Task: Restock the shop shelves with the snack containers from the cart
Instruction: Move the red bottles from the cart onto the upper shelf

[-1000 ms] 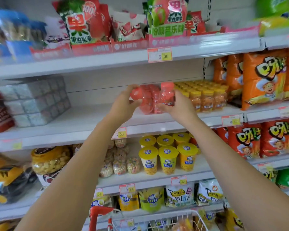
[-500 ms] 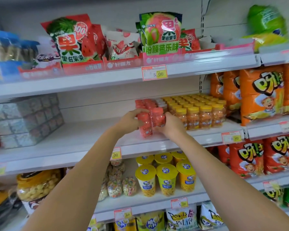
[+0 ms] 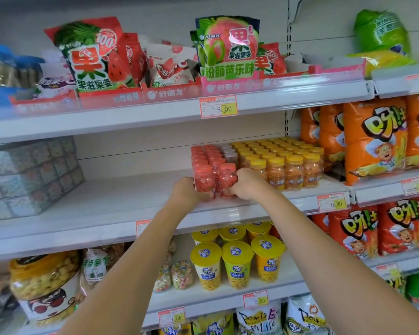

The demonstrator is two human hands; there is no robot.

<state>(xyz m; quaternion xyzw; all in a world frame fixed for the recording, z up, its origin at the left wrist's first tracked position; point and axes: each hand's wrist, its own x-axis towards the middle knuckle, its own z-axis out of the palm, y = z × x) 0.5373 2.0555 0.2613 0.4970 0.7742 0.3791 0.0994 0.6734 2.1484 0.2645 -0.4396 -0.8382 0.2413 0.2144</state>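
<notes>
Shelf (image 3: 107, 209) lies open leftward; left hand (image 3: 184, 192), right hand (image 3: 249, 184) grip red bottles (image 3: 205, 181) near its edge.

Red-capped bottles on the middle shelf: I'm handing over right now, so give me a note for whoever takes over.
Left hand: grips the left side of the red-capped bottles.
Right hand: grips their right side.
Position: the bottles are at the front of the middle shelf, beside the yellow-capped bottles, with more red ones behind.
Done: this bundle seems set in its spot.
Left: release and straighten if needed. The cart is out of view, so remaining stock cannot be told.
</notes>
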